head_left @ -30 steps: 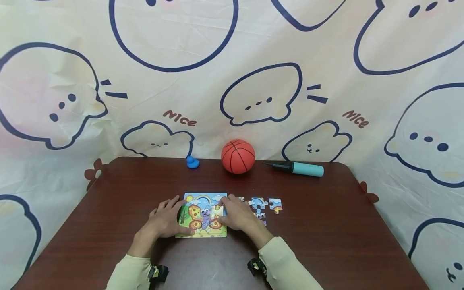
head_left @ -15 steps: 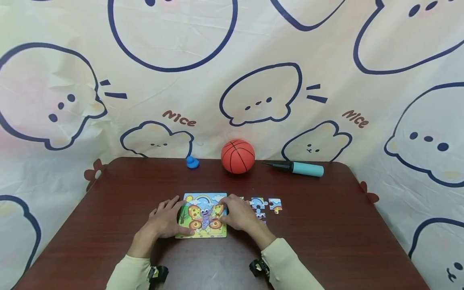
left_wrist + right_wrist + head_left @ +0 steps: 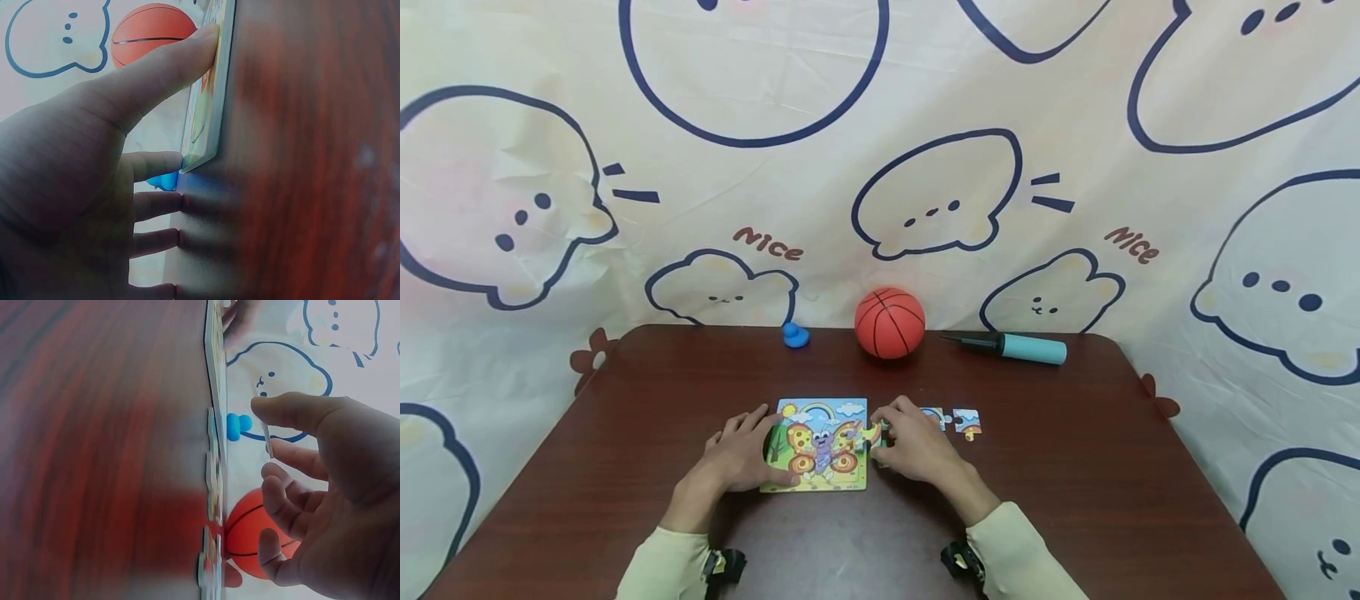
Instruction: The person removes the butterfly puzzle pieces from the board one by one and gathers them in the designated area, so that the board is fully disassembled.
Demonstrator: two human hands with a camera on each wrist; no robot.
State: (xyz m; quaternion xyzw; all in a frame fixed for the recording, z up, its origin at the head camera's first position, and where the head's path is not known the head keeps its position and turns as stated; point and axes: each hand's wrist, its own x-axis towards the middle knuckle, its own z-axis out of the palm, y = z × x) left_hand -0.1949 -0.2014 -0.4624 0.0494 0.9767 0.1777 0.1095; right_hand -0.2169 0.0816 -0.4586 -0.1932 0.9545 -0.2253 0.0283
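A butterfly jigsaw puzzle (image 3: 822, 450) lies in its flat board in the middle of the table. My left hand (image 3: 741, 454) rests at the board's left side, fingers fairly straight, thumb on the lower edge. In the left wrist view the thumb (image 3: 156, 78) presses the board's face (image 3: 206, 119) and the index fingertip touches its corner. My right hand (image 3: 917, 442), just right of the board, pinches a yellowish puzzle piece (image 3: 872, 434) between thumb and index finger. The right wrist view shows that piece (image 3: 267, 434) edge-on, raised off the table.
Loose puzzle pieces (image 3: 967, 422) lie right of the board, some hidden by the right hand. Along the table's back edge stand a blue rubber duck (image 3: 795, 336), a small red basketball (image 3: 890, 323) and a teal hand pump (image 3: 1033, 348). A patterned cloth hangs behind.
My right hand has moved right, off the puzzle's right wing, and now holds a loose piece beside the board. The wing's pale spot has become coloured. My left hand stays put.
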